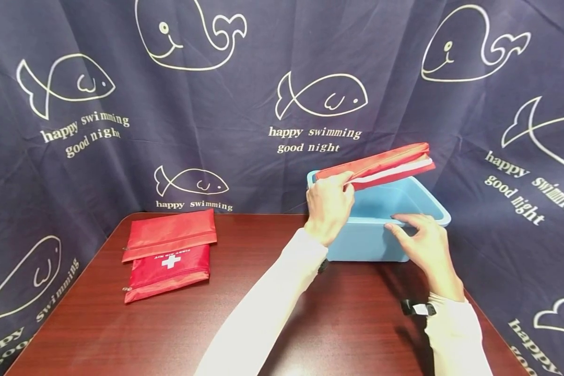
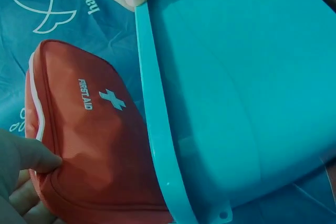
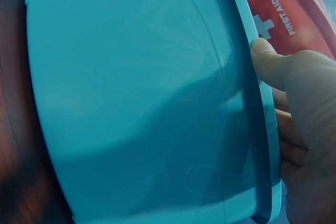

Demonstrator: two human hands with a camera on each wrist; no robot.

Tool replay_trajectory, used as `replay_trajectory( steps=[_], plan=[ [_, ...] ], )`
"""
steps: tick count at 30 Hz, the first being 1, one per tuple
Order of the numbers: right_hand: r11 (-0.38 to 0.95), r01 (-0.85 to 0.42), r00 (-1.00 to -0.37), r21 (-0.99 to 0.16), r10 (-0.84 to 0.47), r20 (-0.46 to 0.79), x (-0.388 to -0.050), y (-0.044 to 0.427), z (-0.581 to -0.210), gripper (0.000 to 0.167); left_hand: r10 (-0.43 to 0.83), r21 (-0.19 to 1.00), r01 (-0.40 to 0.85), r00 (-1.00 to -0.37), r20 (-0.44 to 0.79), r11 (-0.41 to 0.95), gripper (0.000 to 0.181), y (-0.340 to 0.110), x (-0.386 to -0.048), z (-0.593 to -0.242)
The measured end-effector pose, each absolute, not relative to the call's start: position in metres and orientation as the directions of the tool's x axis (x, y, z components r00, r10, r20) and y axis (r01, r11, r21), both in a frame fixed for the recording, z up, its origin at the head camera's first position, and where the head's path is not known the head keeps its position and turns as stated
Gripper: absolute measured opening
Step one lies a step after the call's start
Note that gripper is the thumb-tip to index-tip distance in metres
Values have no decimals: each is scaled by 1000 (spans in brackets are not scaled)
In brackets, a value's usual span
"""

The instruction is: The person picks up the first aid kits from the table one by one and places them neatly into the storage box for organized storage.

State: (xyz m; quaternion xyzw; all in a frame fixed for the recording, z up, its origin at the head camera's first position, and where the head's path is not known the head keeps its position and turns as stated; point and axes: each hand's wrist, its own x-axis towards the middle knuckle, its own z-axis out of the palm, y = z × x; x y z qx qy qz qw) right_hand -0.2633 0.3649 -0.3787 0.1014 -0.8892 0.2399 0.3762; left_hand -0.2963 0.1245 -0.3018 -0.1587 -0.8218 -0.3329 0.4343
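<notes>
In the head view my left hand (image 1: 329,206) pinches a red first aid pouch (image 1: 380,166) by its near left end, above the blue plastic bin (image 1: 366,241). A white zipper runs along the pouch's edge. The left wrist view shows the thumb on the front of the pouch (image 2: 105,145), which bears a pale cross and "FIRST AID" lettering, with fingers behind it. My right hand (image 1: 425,250) grips the bin's near rim. From the right wrist, the thumb (image 3: 265,51) lies over the rim and the fingers reach inside. The bin's floor is hidden.
Two flat red pouches lie on the left of the brown table (image 1: 263,292). The plain one (image 1: 171,230) overlaps the top of the other (image 1: 166,271), marked with a white cross. A dark blue curtain (image 1: 254,109) with whale and fish drawings hangs behind and around the table.
</notes>
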Motion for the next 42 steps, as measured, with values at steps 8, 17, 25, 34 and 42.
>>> replay_trajectory(
  steps=[8,17,25,34,42],
  plan=[
    [862,-359,-698,-357,5,716,-264,368,-380,31,-27,420,471,-641,767,776,28,137,-306,-305],
    [865,-353,-697,-357,12,717,-264,364,-381,30,-35,425,413,-683,730,805,24,142,-315,-312],
    [864,-351,-702,-361,13,712,-264,363,-381,30,-12,442,392,-737,676,807,23,143,-319,-316],
    [866,-350,-705,-359,9,709,-264,362,-380,30,1,438,395,-744,668,808,21,144,-322,-320],
    [867,-344,-701,-361,19,713,-263,364,-381,29,-4,479,369,-789,615,797,19,149,-324,-324]
  ],
)
